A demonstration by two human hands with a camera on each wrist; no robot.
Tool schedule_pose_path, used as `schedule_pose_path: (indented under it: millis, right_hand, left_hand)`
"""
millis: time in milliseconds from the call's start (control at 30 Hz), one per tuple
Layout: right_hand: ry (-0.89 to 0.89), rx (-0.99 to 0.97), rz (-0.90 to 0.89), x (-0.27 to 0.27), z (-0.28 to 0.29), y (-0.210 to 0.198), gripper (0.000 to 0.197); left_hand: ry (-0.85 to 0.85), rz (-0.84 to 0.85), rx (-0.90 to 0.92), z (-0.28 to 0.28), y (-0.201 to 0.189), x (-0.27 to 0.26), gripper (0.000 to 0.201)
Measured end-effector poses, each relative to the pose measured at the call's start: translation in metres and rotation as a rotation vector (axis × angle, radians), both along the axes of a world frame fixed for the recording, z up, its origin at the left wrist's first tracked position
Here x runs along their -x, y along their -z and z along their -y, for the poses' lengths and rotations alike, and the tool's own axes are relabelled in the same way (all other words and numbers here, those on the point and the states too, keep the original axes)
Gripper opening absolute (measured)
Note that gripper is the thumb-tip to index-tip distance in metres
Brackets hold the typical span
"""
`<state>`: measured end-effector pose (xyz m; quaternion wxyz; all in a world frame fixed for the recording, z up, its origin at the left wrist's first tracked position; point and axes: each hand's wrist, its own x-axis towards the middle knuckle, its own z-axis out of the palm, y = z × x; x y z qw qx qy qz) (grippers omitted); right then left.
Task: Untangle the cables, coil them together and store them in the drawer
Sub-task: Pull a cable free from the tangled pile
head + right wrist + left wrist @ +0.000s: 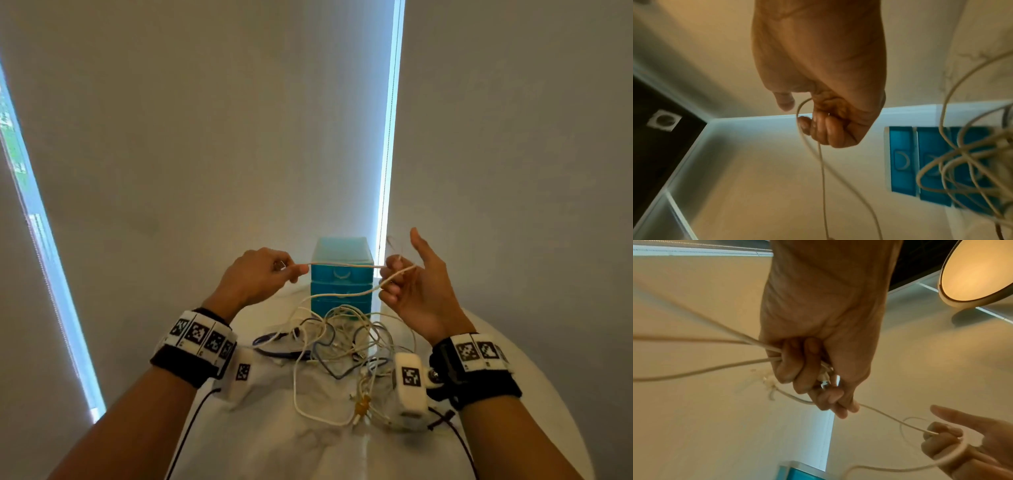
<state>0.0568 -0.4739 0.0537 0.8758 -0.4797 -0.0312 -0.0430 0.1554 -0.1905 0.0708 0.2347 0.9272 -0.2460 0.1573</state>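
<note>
White round table (534, 394) before drawn blinds (205, 137), bearing a tangle of cables (342, 346) in front of a blue drawer unit (340, 274). Left hand (260, 277) grips one white cable (342, 265), stretched to the right hand (416, 284), whose curled fingers hold it, thumb raised.
</note>
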Motion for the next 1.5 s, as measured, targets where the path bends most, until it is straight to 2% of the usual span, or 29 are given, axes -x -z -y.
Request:
schedule_pose_path:
  millis: [100,200,367,433,500,600,667,800,833,867,900,933,967,1000,1033,1067,1133,1200,1267,1300,1367,1433,1500]
  right_hand:
    - [0.052,-0.072,0.014,-0.004,-0.012,0.003,0.056]
    - [0.101,-0.021,-0.011,-0.011,-0.031,0.010,0.033]
    - [0.159,0.183,-0.077,-0.017,-0.043,0.009,0.027]
    - [0.112,0.192,-0.100,-0.018,-0.042,0.006,0.033]
    - [0.089,0.146,-0.124,-0.020,-0.042,0.003,0.037]
    - [0.298,0.088,-0.045,-0.027,-0.046,-0.005,0.019]
    - [0.452,0.143,0.030,-0.035,-0.057,-0.017,0.015]
    - [0.620,0.363,0.286,-0.069,-0.111,-0.046,0.033]
    - [0.564,0.445,0.358,-0.077,-0.129,-0.059,0.036]
    - [0.421,0.553,0.421,-0.085,-0.146,-0.074,0.036]
    - [0.206,0.684,0.469,-0.089,-0.161,-0.090,0.034]
    - [-0.024,0.816,0.497,-0.090,-0.171,-0.106,0.034]
    - [-0.210,0.923,0.518,-0.091,-0.176,-0.121,0.043]
    - [-0.316,0.997,0.538,-0.090,-0.177,-0.132,0.053]
    - [-0.334,1.049,0.550,-0.089,-0.174,-0.141,0.057]
    - [-0.278,1.087,0.561,-0.088,-0.171,-0.145,0.054]
    - [-0.105,1.149,0.594,-0.087,-0.163,-0.140,0.039]
    - [-0.025,1.213,0.636,-0.088,-0.156,-0.121,0.027]
    - [0.019,1.301,0.663,-0.088,-0.146,-0.101,0.022]
    - [0.040,1.322,0.663,-0.088,-0.139,-0.094,0.022]
    - [0.048,1.302,0.627,-0.086,-0.127,-0.088,0.022]
    - [0.040,1.284,0.583,-0.083,-0.118,-0.084,0.021]
    - [0.043,1.284,0.573,-0.079,-0.114,-0.078,0.019]
  left_hand:
    - [-0.079,0.052,0.055,-0.005,-0.007,-0.002,0.044]
    - [-0.152,0.079,0.189,-0.011,-0.005,-0.011,0.035]
    - [-0.237,-0.158,0.495,-0.038,0.001,-0.025,0.034]
    - [-0.216,-0.198,0.660,-0.052,0.000,-0.029,0.030]
    - [-0.215,-0.225,0.804,-0.067,-0.005,-0.024,0.035]
    - [-0.162,-0.237,0.970,-0.086,-0.018,-0.004,0.042]
    - [-0.062,-0.223,0.990,-0.087,-0.030,0.021,0.039]
    - [0.114,-0.198,0.910,-0.067,-0.048,0.069,0.038]
    - [0.131,-0.180,0.893,-0.061,-0.050,0.077,0.040]
    - [0.151,-0.178,0.879,-0.056,-0.049,0.082,0.042]
    - [0.172,-0.212,0.860,-0.053,-0.047,0.086,0.043]
    - [0.195,-0.281,0.828,-0.052,-0.042,0.087,0.043]
    - [0.220,-0.365,0.767,-0.053,-0.036,0.088,0.042]
    - [0.248,-0.441,0.689,-0.054,-0.028,0.086,0.040]
    - [0.267,-0.502,0.606,-0.056,-0.018,0.084,0.038]
    - [0.268,-0.542,0.537,-0.055,-0.009,0.081,0.036]
    - [0.193,-0.567,0.445,-0.050,0.004,0.072,0.035]
    - [0.077,-0.561,0.365,-0.043,0.011,0.063,0.041]
    - [-0.046,-0.470,0.273,-0.042,0.015,0.053,0.048]
    - [-0.108,-0.392,0.291,-0.043,0.018,0.048,0.051]
    - [-0.144,-0.313,0.516,-0.051,0.021,0.041,0.054]
    - [-0.016,-0.401,0.806,-0.054,0.020,0.039,0.049]
    - [0.094,-0.486,0.942,-0.049,0.019,0.041,0.043]
